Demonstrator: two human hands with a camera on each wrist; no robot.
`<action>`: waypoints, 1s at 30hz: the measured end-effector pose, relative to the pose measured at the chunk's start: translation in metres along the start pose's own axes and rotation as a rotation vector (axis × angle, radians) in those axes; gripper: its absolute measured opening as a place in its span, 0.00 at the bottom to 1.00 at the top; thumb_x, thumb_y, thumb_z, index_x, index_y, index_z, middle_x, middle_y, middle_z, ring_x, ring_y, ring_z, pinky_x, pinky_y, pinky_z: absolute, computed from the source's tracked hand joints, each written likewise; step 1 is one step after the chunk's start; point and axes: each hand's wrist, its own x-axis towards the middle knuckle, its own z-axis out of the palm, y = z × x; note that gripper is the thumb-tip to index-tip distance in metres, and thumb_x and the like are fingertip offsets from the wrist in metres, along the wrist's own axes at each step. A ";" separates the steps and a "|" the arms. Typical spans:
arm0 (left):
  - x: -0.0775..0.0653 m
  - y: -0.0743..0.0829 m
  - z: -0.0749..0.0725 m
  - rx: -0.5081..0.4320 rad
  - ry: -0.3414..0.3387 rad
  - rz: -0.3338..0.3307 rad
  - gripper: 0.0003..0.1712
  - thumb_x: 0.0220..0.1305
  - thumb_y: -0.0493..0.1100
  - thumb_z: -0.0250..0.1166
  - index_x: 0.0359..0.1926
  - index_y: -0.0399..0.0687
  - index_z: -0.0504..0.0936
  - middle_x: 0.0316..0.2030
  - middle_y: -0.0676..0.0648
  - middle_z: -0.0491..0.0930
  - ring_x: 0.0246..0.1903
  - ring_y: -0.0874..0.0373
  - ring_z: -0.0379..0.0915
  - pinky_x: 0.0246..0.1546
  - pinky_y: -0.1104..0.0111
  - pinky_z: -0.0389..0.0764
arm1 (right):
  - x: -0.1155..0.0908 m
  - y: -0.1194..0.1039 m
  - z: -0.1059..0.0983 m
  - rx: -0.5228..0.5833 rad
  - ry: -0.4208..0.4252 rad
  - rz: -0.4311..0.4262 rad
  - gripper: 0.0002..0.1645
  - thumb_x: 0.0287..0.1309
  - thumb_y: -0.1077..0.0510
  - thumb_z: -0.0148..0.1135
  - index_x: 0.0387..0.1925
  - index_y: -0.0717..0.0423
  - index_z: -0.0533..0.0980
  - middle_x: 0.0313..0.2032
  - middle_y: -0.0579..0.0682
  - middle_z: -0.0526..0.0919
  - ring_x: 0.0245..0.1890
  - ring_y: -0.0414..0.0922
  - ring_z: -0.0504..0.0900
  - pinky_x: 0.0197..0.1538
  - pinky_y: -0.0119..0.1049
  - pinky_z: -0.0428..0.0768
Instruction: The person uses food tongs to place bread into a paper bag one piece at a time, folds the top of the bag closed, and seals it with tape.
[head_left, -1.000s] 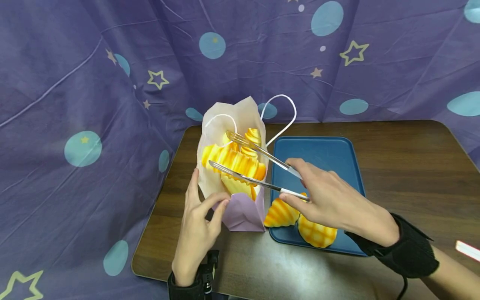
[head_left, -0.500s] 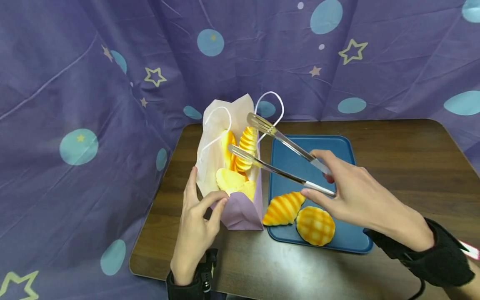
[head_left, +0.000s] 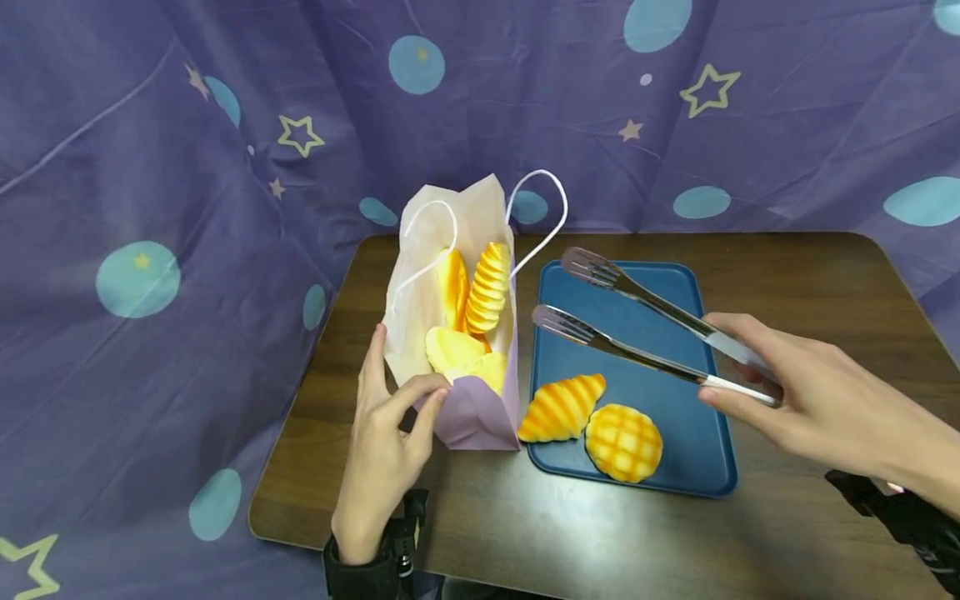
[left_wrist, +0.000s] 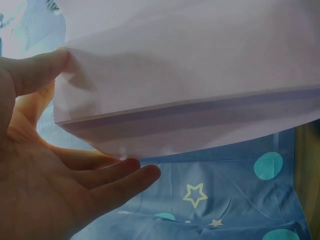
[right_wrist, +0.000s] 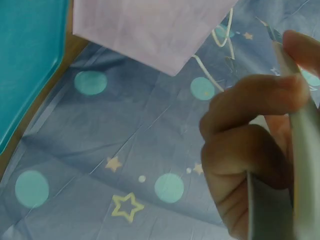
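Head view: we see the right grip clasping spread tongs, swung back from the paper bag over the blue tray; the left grip pinches the bag.

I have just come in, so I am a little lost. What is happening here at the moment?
A person's left grip pinches the near rim of a paper bag, which has several pieces of bread inside. The right grip holds tongs, spread open with nothing between them, over a blue tray. A croissant and a round bun lie at the near side of the tray.
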 end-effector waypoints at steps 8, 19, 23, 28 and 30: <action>0.002 0.000 0.000 -0.007 -0.005 0.004 0.06 0.61 0.33 0.71 0.38 0.46 0.87 0.76 0.30 0.50 0.75 0.35 0.47 0.66 0.33 0.57 | -0.023 0.025 0.018 -0.089 -0.137 0.016 0.38 0.61 0.42 0.70 0.66 0.50 0.66 0.22 0.36 0.64 0.17 0.29 0.60 0.25 0.29 0.62; 0.002 0.001 0.000 -0.004 -0.011 -0.017 0.06 0.62 0.33 0.71 0.38 0.48 0.87 0.77 0.32 0.49 0.75 0.36 0.47 0.67 0.35 0.56 | -0.056 0.056 0.053 -0.086 -0.437 0.204 0.39 0.65 0.36 0.62 0.63 0.60 0.64 0.24 0.41 0.76 0.21 0.35 0.72 0.28 0.43 0.77; 0.001 0.001 0.000 -0.010 -0.006 -0.015 0.06 0.62 0.32 0.71 0.38 0.47 0.87 0.77 0.33 0.49 0.75 0.37 0.47 0.67 0.35 0.56 | -0.065 0.063 0.062 -0.074 -0.445 0.209 0.38 0.65 0.36 0.62 0.62 0.60 0.65 0.25 0.43 0.77 0.23 0.37 0.73 0.27 0.43 0.76; 0.002 0.001 0.001 -0.017 -0.016 -0.012 0.06 0.62 0.32 0.70 0.38 0.47 0.87 0.77 0.33 0.49 0.76 0.37 0.46 0.67 0.35 0.55 | -0.074 0.069 0.072 -0.069 -0.437 0.212 0.39 0.65 0.38 0.63 0.63 0.60 0.64 0.24 0.43 0.76 0.23 0.38 0.74 0.26 0.43 0.75; 0.002 0.001 0.001 -0.015 -0.019 -0.011 0.06 0.62 0.32 0.70 0.38 0.47 0.87 0.77 0.33 0.49 0.76 0.37 0.46 0.68 0.35 0.55 | -0.076 0.070 0.075 -0.059 -0.447 0.229 0.39 0.66 0.37 0.62 0.64 0.60 0.64 0.24 0.43 0.75 0.23 0.38 0.73 0.25 0.42 0.74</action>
